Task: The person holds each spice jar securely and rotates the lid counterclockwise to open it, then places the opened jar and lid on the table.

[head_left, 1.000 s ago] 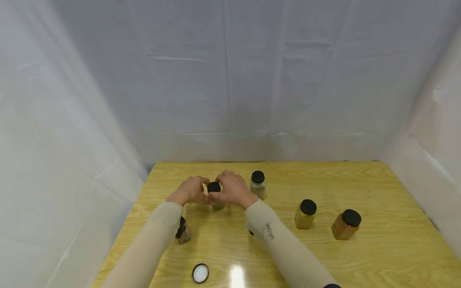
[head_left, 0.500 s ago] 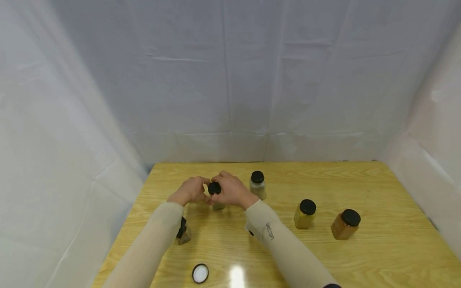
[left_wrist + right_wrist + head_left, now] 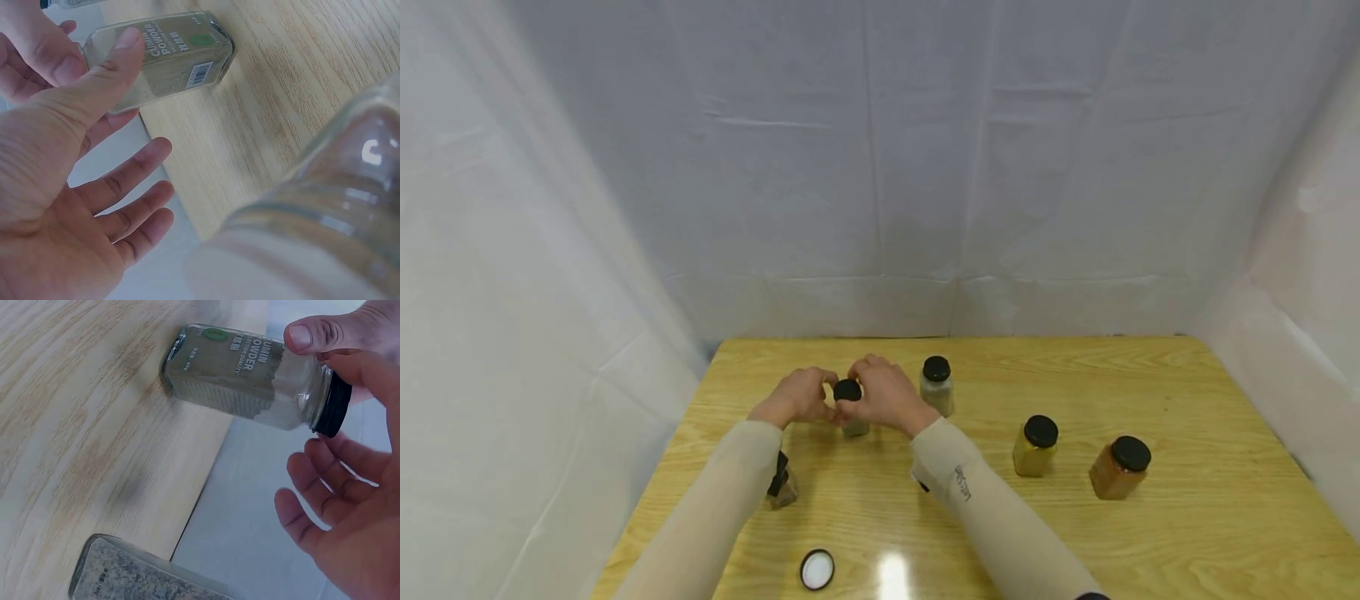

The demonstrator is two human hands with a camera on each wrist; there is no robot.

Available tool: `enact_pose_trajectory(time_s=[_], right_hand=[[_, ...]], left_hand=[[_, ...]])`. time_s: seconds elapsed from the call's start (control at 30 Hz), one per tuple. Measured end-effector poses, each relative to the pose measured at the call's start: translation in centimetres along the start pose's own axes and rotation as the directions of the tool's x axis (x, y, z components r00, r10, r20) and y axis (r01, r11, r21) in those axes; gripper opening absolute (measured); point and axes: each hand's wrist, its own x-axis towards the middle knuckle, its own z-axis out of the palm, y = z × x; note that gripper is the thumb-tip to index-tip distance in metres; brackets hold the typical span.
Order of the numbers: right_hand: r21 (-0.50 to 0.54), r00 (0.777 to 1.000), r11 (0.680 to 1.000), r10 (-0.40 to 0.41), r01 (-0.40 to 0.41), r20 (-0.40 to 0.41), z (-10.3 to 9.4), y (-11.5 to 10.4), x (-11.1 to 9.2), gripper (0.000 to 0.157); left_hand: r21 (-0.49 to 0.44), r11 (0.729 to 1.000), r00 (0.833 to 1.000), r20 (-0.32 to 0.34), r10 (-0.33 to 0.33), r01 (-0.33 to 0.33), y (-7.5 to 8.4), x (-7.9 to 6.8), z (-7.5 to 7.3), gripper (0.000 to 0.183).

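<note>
Hands [image 3: 803,395] [image 3: 886,393] half-curled, left round cumin jar [image 3: 219,375], right on black lid [image 3: 336,405]

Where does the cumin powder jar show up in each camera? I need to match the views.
Head: just left of centre, lower half; cumin powder jar between left hand and right hand.
Left wrist: upper left; cumin powder jar, base pointing right.
Right wrist: top, right of centre; cumin powder jar, black lid rightward.
Shared landmark: wooden tabletop.
</note>
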Motion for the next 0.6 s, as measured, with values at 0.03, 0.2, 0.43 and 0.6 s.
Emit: enact_pose_trajectory(time_s=[0.03,0.2,0.43,0.6], right_hand=[[0.015,1.0,1.0,-0.009,0.008,0.008,-0.01,0.06,0.02,0.044],[0.037,0.999,0.999,-0.014,0.013,0.037,0.2,0.32,0.1,0.053],[0.045,0.999,0.998,0.031,-0.031,0.014,0.61,0.7,-0.1,0.053],[0.121,0.999,0.993,-0.019,0.013,0.047,0.42,0.93,-0.07,0.048]], left_hand=[[0.001,1.0,1.0,0.001,-0.002,0.002,0.01,-0.01,-0.01,0.048],[0.022,1.0,1.0,-0.002,-0.008,0.008,-0.13,0.02,0.04,0.056],[0.001,1.0,1.0,0.003,-0.009,0.009,-0.11,-0.05,0.16,0.047],[0.005,1.0,1.0,0.011,-0.025,0.025,-0.11,-0.09,0.08,0.067]])
